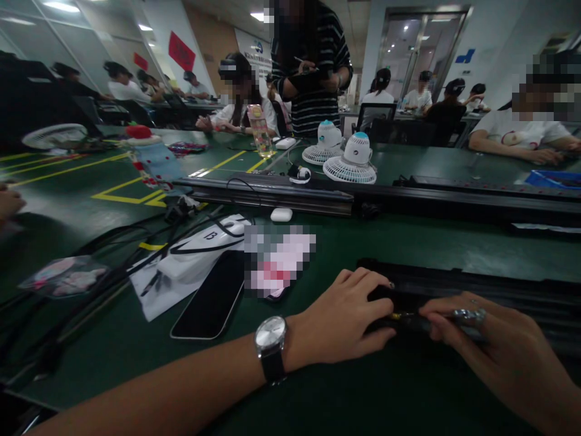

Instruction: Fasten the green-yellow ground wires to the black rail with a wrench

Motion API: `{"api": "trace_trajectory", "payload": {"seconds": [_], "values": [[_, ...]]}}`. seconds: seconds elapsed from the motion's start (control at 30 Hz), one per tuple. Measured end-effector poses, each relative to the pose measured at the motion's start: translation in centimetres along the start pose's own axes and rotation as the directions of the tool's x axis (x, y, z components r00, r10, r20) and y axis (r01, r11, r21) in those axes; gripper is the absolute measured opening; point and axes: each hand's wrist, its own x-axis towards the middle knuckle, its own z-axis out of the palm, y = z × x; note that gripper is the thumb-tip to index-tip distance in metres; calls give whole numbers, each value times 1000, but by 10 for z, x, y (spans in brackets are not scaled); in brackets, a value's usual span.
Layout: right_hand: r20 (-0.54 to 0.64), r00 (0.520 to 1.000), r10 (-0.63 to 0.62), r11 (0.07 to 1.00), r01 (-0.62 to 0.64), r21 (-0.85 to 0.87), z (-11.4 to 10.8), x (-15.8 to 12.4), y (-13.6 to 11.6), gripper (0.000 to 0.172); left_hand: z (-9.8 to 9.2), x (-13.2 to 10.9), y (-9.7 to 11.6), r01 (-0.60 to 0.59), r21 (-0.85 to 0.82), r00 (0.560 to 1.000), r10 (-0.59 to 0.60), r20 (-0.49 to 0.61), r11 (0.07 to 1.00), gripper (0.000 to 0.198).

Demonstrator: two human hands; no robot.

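- The right hand [503,345] pinches a slim tool [468,315] between thumb and fingers, its tip pointing toward the left hand [347,318].
- The left hand's fingers are bent, with a narrow gap between thumb and forefinger; dark material shows there, but I cannot tell whether they grip it.
- The tool's yellowish tip sits at the left fingertips; shadow hides whether it touches anything.
- A long black tray [411,278] lies on the green surface [327,393] at the right, just beyond the left fingers and partly hidden by the right hand.
- A watch [271,336] with a silver dial and dark strap is on the left wrist.
- Beyond the left forearm, a black phone [209,303] lies beside a pink phone [295,248], which is partly blurred out.
- A small white case [281,214] rests near the pink phone, in front of a long rail [272,194].
- Dark cables [122,233] tangle at the left, near a clear bag [68,275].
- Beyond the rail stand two white fans [349,160] and a clear bottle [259,133].
- A person in a striped top [318,100] stands across the surface.
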Motion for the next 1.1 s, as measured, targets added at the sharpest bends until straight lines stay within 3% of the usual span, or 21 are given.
{"api": "trace_trajectory", "payload": {"seconds": [0.17,0.4,0.77,1.1], "values": [[9,997,-74,997,75,-32,0,1,-3,14,0,0,0,3,-4,1000,-3,-6,1000,23],[64,994,-85,996,87,-26,-5,3,-5,15,0,1,0,11,-5,1000,-11,-3,1000,23],[71,991,111,992,-115,50,-15,13,-1,25,-2,4,-4,35,-70,999,-35,3,997,22],[67,974,216,971,-222,88,-26,16,3,22,-4,5,-3,42,-58,998,-39,41,997,20]]}}
